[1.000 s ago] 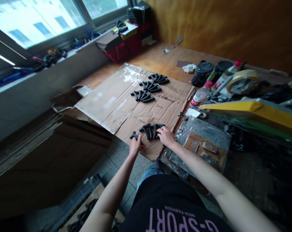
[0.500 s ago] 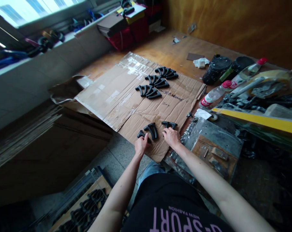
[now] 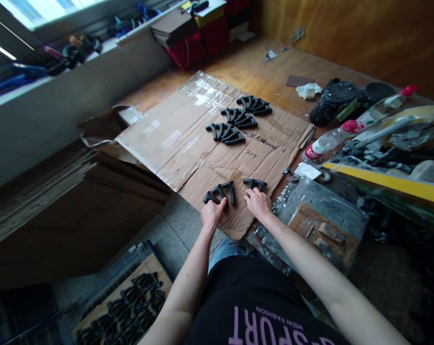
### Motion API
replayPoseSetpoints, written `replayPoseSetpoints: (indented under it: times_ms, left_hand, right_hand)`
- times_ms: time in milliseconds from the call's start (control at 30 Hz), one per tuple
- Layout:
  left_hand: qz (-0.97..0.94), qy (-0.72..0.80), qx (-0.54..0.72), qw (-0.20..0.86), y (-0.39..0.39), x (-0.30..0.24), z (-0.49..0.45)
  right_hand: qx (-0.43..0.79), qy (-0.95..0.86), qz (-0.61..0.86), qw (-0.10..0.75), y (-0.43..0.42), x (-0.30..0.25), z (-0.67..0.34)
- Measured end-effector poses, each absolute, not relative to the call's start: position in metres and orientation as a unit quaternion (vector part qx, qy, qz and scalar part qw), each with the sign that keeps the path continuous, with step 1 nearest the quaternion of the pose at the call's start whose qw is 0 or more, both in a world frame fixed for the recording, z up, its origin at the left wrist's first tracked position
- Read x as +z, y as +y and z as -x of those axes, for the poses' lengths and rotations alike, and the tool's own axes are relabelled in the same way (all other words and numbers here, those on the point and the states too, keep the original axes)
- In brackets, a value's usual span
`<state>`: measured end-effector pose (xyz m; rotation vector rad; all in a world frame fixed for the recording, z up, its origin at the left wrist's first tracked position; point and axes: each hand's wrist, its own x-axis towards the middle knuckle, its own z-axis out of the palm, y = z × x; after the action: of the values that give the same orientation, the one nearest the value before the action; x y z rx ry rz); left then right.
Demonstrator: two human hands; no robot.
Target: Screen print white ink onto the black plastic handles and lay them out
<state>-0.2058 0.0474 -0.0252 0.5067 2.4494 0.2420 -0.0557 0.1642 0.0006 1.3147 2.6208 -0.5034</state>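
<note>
Black curved pieces (image 3: 224,190) under curled left fingers (image 3: 219,206), touching right fingers (image 3: 250,195)

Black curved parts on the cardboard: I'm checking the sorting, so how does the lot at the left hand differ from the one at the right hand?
The left lot holds more pieces, fanned; the right lot is smaller and tighter. The left hand grips its lot's end piece; the right hand just touches its lot. Both are black, on cardboard.
</note>
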Motion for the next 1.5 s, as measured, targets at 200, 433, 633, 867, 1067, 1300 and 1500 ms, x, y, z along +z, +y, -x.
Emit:
replayPoseSetpoints:
  times_ms: [200,433,633,867,1067,1300,1500]
  left_hand:
    - [-0.191,0.925,0.08,0.319,0.042,-0.022,0.208]
    - [-0.23,0.919,0.065,0.314,0.055,-0.021,0.207]
    - [-0.32,0.905,0.03,0.278,0.082,-0.022,0.236]
    - [-0.379,0.911,0.062,0.149,0.069,-0.013,0.22]
    - [-0.507,0.845,0.144,0.092,0.064,-0.023,0.172]
    - [-0.49,0.856,0.123,0.108,0.083,-0.031,0.158]
    - [-0.583,0.799,0.116,0.094,0.1,-0.031,0.231]
  right_hand:
    - [-0.177,0.889,-0.413,0.086,0.165,0.002,0.059]
    - [-0.183,0.9,-0.384,0.1,0.165,0.008,0.075]
    - [-0.203,0.881,-0.414,0.1,0.163,0.009,0.079]
    - [-0.219,0.885,-0.398,0.103,0.159,0.012,0.069]
    - [-0.243,0.886,-0.388,0.07,0.163,0.008,0.067]
    - [-0.295,0.873,-0.386,0.04,0.167,0.011,0.066]
    - [-0.325,0.868,-0.373,-0.033,0.16,0.029,0.049]
